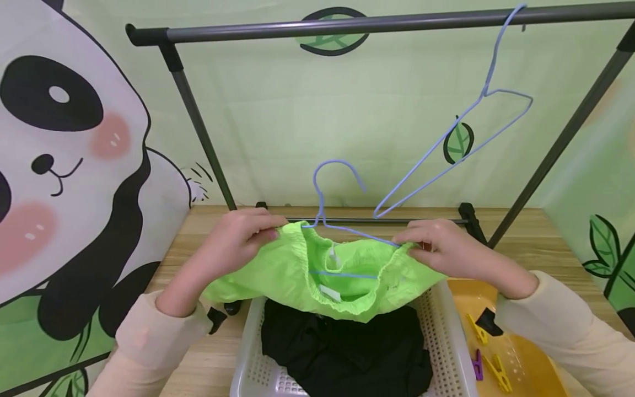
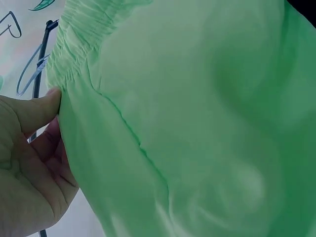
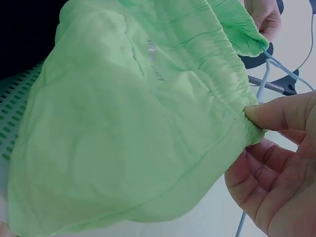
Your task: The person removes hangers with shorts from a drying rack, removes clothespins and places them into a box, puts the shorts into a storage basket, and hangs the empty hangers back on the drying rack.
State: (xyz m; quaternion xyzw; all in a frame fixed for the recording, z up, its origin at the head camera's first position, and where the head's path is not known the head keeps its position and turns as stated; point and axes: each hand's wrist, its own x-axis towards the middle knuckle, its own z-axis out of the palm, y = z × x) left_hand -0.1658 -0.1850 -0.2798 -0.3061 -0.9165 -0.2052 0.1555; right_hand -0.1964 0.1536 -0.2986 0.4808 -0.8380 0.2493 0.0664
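Observation:
Lime-green shorts (image 1: 270,273) with a gathered elastic waist hang spread between both hands, above the basket. A light-blue hanger (image 1: 318,190) stands with its hook up, its lower part inside the waist opening. My left hand (image 1: 243,234) pinches the waistband at its left end, thumb in front, as the left wrist view shows at the side of the shorts (image 2: 148,123). With thumb and fingers my right hand (image 1: 446,248) pinches the waistband's right end by the hanger's shoulder. In the right wrist view the right thumb (image 3: 276,116) presses on the cloth; some fingertips are hidden behind it.
A white basket (image 1: 453,342) below holds black cloth (image 1: 342,347). To its right, a yellow tray (image 1: 533,358) contains yellow and purple clothespins (image 1: 477,364). A dark rack rail (image 1: 278,31) spans behind, with another blue hanger (image 1: 488,91) on it at the right.

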